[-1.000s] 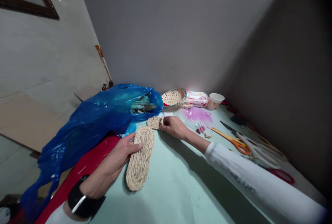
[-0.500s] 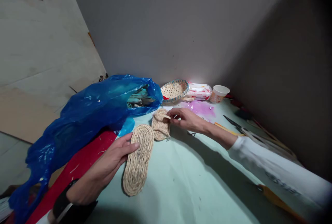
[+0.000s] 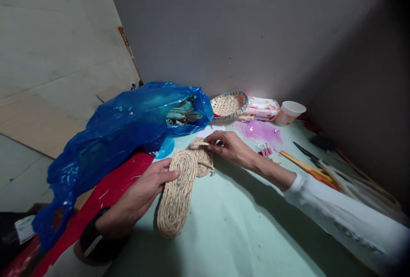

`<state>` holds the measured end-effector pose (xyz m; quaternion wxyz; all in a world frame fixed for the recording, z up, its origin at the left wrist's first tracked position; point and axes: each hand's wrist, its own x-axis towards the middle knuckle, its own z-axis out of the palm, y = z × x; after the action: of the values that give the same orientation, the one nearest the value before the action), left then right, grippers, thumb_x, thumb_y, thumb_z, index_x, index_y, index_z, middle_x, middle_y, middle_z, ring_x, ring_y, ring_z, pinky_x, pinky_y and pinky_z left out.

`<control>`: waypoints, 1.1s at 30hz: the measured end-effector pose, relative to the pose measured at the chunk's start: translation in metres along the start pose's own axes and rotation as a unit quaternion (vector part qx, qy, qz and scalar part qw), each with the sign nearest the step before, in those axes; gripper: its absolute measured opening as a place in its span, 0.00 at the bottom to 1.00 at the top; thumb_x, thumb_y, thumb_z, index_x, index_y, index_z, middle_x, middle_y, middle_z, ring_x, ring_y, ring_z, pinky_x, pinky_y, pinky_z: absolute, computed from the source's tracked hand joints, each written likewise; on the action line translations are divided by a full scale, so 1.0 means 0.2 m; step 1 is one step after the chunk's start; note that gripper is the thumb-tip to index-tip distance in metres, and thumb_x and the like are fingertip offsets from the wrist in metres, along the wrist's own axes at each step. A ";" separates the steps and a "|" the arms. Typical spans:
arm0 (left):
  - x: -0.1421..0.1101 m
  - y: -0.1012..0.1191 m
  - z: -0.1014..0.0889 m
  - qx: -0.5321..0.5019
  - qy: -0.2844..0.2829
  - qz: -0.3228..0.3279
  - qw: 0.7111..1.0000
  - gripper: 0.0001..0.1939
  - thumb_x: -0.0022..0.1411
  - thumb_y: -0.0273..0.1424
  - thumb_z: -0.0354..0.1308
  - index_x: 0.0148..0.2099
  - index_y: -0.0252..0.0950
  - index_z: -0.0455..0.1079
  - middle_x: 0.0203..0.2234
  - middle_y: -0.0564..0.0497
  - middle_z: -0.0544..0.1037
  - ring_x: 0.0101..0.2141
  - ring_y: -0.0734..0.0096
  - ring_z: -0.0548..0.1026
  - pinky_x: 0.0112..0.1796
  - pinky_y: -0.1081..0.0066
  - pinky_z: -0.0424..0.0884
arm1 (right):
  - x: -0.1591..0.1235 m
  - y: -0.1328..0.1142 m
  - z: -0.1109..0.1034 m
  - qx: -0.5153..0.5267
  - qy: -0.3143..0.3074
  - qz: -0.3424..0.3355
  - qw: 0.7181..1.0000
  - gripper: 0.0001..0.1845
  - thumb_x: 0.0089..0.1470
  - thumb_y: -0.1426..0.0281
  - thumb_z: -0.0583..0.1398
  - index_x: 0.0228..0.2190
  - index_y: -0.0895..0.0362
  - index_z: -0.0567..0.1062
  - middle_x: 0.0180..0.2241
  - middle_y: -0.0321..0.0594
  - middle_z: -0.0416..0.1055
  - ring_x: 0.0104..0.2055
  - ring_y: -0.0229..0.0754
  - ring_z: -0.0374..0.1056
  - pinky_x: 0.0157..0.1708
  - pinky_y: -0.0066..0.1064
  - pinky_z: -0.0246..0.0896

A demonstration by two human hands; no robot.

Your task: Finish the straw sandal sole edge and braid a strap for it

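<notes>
My left hand (image 3: 152, 187) grips the edge of a long oval sole of coiled, braided straw (image 3: 177, 195), its thumb on top and its fingers underneath. Partly behind the sole's upper end lies a second woven straw piece (image 3: 204, 162), which has a raised band across it. My right hand (image 3: 229, 146) is at that piece's upper right side, with thumb and forefinger pinched on a short pale straw strand (image 3: 202, 143). The strand's far end cannot be made out.
A blue plastic bag (image 3: 128, 119) of greenish strips lies at the left over red cloth (image 3: 128, 178). Behind are a woven basket (image 3: 229, 105), a pink-white packet (image 3: 264, 108) and a paper cup (image 3: 290, 113). Scissors (image 3: 306, 153), an orange-yellow tool (image 3: 307, 169) and a binder clip (image 3: 265, 151) lie right.
The view has shifted, so most things sit farther right in it. The sole now overlaps the second straw piece more. Both hands keep their hold.
</notes>
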<state>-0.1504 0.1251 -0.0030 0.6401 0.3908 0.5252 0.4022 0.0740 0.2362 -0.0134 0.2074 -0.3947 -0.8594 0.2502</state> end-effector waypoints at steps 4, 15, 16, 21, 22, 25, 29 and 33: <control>0.02 -0.02 -0.01 0.015 0.066 -0.035 0.997 0.24 0.48 0.30 0.70 0.49 0.36 0.75 0.36 0.46 0.83 0.40 0.51 0.79 0.38 0.64 0.73 | -0.02 0.01 0.00 -0.008 0.003 0.007 1.000 0.09 0.58 0.76 0.60 0.40 0.59 0.79 0.39 0.44 0.77 0.38 0.42 0.70 0.37 0.31 0.61; 0.04 0.00 -0.04 0.037 0.099 0.027 0.994 0.20 0.45 0.29 0.70 0.43 0.36 0.75 0.35 0.45 0.82 0.41 0.51 0.78 0.41 0.63 0.70 | -0.07 0.04 -0.02 0.029 0.030 0.002 0.999 0.08 0.59 0.74 0.60 0.38 0.60 0.79 0.39 0.44 0.76 0.37 0.41 0.71 0.37 0.30 0.62; 0.05 0.00 -0.05 0.039 0.099 0.030 0.994 0.21 0.45 0.30 0.70 0.44 0.35 0.75 0.35 0.45 0.82 0.41 0.51 0.78 0.41 0.62 0.70 | -0.08 0.03 -0.03 0.039 0.027 -0.004 0.999 0.07 0.59 0.74 0.60 0.38 0.60 0.79 0.39 0.44 0.76 0.38 0.41 0.71 0.38 0.30 0.63; 0.06 0.00 -0.08 0.008 0.097 0.030 0.995 0.28 0.45 0.29 0.69 0.50 0.33 0.71 0.40 0.43 0.81 0.41 0.52 0.78 0.40 0.62 0.70 | -0.16 -0.04 -0.02 0.084 0.001 -0.034 0.996 0.07 0.60 0.73 0.60 0.37 0.58 0.79 0.39 0.42 0.76 0.40 0.40 0.71 0.42 0.31 0.65; 0.06 0.00 -0.07 0.003 0.101 0.026 0.995 0.28 0.45 0.30 0.69 0.51 0.33 0.70 0.41 0.43 0.81 0.42 0.53 0.78 0.39 0.63 0.70 | -0.18 -0.06 -0.01 0.092 -0.005 -0.039 0.995 0.07 0.60 0.73 0.60 0.37 0.57 0.79 0.39 0.41 0.76 0.40 0.40 0.71 0.42 0.31 0.65; 0.05 0.00 -0.06 -0.009 0.114 0.015 0.993 0.29 0.46 0.31 0.69 0.52 0.35 0.69 0.45 0.43 0.79 0.45 0.54 0.77 0.39 0.64 0.71 | -0.22 -0.11 0.02 0.102 -0.012 -0.048 0.994 0.08 0.61 0.73 0.60 0.38 0.57 0.79 0.38 0.42 0.76 0.40 0.40 0.71 0.42 0.32 0.65; 0.05 -0.01 -0.04 -0.045 0.129 -0.002 0.991 0.28 0.48 0.28 0.68 0.53 0.36 0.67 0.50 0.42 0.77 0.50 0.53 0.75 0.44 0.63 0.71 | -0.24 -0.13 0.05 0.096 -0.003 -0.035 0.995 0.08 0.61 0.73 0.60 0.38 0.56 0.80 0.38 0.41 0.76 0.40 0.41 0.71 0.42 0.33 0.65; 0.04 -0.01 -0.02 -0.079 0.149 -0.017 0.985 0.26 0.53 0.23 0.63 0.55 0.37 0.66 0.53 0.43 0.76 0.53 0.54 0.73 0.46 0.63 0.72 | -0.25 -0.13 0.06 0.088 0.006 -0.008 0.996 0.07 0.60 0.72 0.60 0.38 0.56 0.79 0.38 0.42 0.76 0.41 0.42 0.71 0.42 0.34 0.65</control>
<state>-0.1539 0.1316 -0.0087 0.5902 0.2655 0.5882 0.4850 0.0825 0.1795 -0.0143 0.2485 -0.3695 -0.8361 0.3206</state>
